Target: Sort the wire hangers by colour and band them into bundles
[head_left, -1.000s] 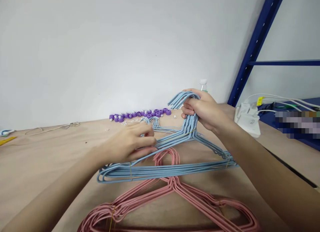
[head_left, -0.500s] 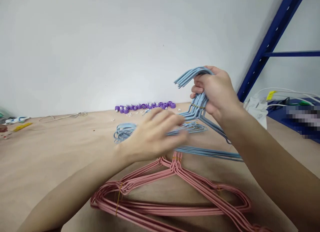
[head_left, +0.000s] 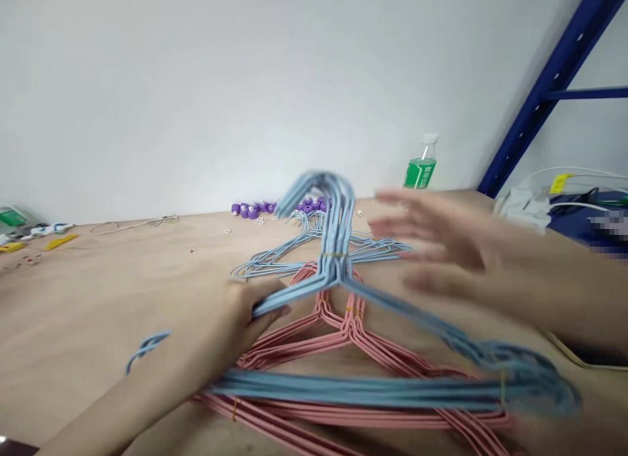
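Observation:
My left hand grips the left shoulder of a bundle of blue wire hangers, tied with yellow bands, and holds it over a bundle of pink wire hangers that lies flat on the table. My right hand hovers to the right of the blue bundle's neck, fingers stretched out and blurred by motion, holding nothing. A second, looser group of blue hangers lies on the table behind.
A row of purple rollers and small white rings lie near the wall. A green-labelled bottle stands at the back right. A blue shelf frame, a white power strip and cables are at right. Small tools lie at far left.
My right hand has let go of the blue bundle's hooks and opened. My left hand has taken hold of the bundle's shoulder, and the bundle now sits nearer, over the pink hangers.

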Motion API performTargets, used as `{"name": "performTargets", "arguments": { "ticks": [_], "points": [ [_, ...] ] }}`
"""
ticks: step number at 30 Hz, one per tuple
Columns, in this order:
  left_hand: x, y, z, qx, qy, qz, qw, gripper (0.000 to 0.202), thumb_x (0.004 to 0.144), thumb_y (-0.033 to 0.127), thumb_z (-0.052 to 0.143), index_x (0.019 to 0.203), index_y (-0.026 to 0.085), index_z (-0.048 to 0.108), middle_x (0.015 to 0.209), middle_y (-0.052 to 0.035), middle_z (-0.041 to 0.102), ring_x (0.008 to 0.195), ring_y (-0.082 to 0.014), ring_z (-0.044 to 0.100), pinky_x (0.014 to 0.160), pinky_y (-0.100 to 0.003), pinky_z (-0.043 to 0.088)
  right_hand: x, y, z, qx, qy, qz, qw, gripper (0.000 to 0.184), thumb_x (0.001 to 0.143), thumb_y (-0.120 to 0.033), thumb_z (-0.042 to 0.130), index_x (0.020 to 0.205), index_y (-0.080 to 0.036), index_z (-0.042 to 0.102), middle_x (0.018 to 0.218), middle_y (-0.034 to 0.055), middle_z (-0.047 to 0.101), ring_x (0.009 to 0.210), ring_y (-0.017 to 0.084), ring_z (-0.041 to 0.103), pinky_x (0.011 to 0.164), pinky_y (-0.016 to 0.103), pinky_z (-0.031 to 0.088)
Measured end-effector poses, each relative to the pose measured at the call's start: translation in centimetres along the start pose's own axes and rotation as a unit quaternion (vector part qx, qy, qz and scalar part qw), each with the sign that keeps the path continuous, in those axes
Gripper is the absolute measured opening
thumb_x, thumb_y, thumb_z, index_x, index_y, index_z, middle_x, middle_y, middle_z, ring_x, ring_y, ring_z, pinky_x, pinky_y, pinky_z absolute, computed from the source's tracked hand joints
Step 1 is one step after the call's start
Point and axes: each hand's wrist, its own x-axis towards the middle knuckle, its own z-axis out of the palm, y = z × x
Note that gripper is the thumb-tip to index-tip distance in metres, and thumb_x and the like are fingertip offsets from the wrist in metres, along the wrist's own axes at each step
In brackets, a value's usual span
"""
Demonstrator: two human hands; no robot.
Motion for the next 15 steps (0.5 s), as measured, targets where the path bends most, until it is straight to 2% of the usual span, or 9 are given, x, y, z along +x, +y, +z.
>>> {"name": "performTargets", "arguments": {
  "ticks": [1, 3, 5, 7, 10, 12, 15],
  "points": [
    [-0.5, -0.5, 1.0, -0.008, -0.03, -0.015, 0.999, 0.02, 0.084, 0.028, 0.044, 0.085, 0.022, 0.063, 0.054, 0.0042, 0.053, 0.046, -0.0103, 0.048, 0.045, -0.019, 0.035, -1.3, 1.4, 1.2, -0.029, -0.025, 0.013, 0.999, 0.057, 0.075, -0.045, 0.05, 0.13, -0.038, 0.033, 0.126, 0.0065, 0.049, 0.106, 0.03, 0.053, 0.079, 0.043, 0.048],
    [-0.8, -1.2, 3.1, 0.009, -0.08, -0.055, 0.995, 0.019, 0.083, 0.024, 0.045, 0.084, 0.021, 0.064, 0.072, -0.0017, 0.06, 0.062, -0.015, 0.057, 0.058, -0.023, 0.043, -3.1, 3.8, 4.2, -0.065, -0.058, 0.03, 0.996, 0.06, 0.064, -0.046, 0.06, 0.121, -0.033, 0.046, 0.115, 0.0096, 0.057, 0.1, 0.035, 0.055, 0.075, 0.046, 0.047],
    [-0.7, -1.7, 4.7, 0.029, -0.09, -0.068, 0.993, 0.018, 0.08, 0.025, 0.05, 0.092, 0.021, 0.063, 0.095, -0.0072, 0.06, 0.083, -0.0208, 0.059, 0.074, -0.031, 0.045, -3.9, 5.5, 7.0, -0.097, -0.081, 0.042, 0.991, 0.059, 0.06, -0.038, 0.063, 0.117, -0.03, 0.051, 0.103, 0.0109, 0.062, 0.09, 0.035, 0.059, 0.069, 0.044, 0.048],
    [-0.3, -1.7, 5.3, 0.003, -0.132, -0.076, 0.988, 0.034, 0.071, 0.029, 0.062, 0.104, 0.022, 0.058, 0.106, -0.0076, 0.057, 0.093, -0.0236, 0.057, 0.079, -0.033, 0.044, -3.9, 6.5, 8.8, -0.124, -0.094, 0.051, 0.986, 0.053, 0.063, -0.028, 0.058, 0.115, -0.029, 0.052, 0.087, 0.0093, 0.066, 0.076, 0.032, 0.062, 0.06, 0.04, 0.047],
    [0.3, -1.5, 5.4, -0.046, -0.199, -0.094, 0.974, 0.054, 0.057, 0.025, 0.07, 0.109, 0.024, 0.053, 0.1, -0.0029, 0.061, 0.091, -0.0235, 0.058, 0.074, -0.03, 0.046, -3.2, 6.8, 9.2, -0.145, -0.101, 0.048, 0.983, 0.053, 0.065, -0.018, 0.052, 0.117, -0.027, 0.051, 0.074, 0.0071, 0.065, 0.066, 0.027, 0.061, 0.055, 0.034, 0.045],
    [0.5, -1.5, 5.4, -0.036, -0.191, -0.103, 0.976, 0.052, 0.058, 0.02, 0.066, 0.108, 0.024, 0.052, 0.094, -0.0017, 0.063, 0.087, -0.023, 0.059, 0.069, -0.029, 0.046, -2.6, 6.8, 8.6, -0.149, -0.097, 0.023, 0.984, 0.055, 0.065, -0.014, 0.051, 0.12, -0.024, 0.05, 0.076, 0.0072, 0.066, 0.068, 0.025, 0.061, 0.057, 0.031, 0.044],
    [1.0, -1.7, 5.9, 0.034, -0.172, -0.127, 0.976, 0.049, 0.061, 0.018, 0.062, 0.109, 0.021, 0.05, 0.087, -0.0041, 0.064, 0.079, -0.024, 0.061, 0.062, -0.028, 0.044, -1.7, 6.7, 7.5, -0.134, -0.091, -0.012, 0.987, 0.052, 0.067, -0.013, 0.051, 0.118, -0.022, 0.051, 0.077, 0.0069, 0.066, 0.07, 0.023, 0.061, 0.06, 0.029, 0.044]
  ]
}}
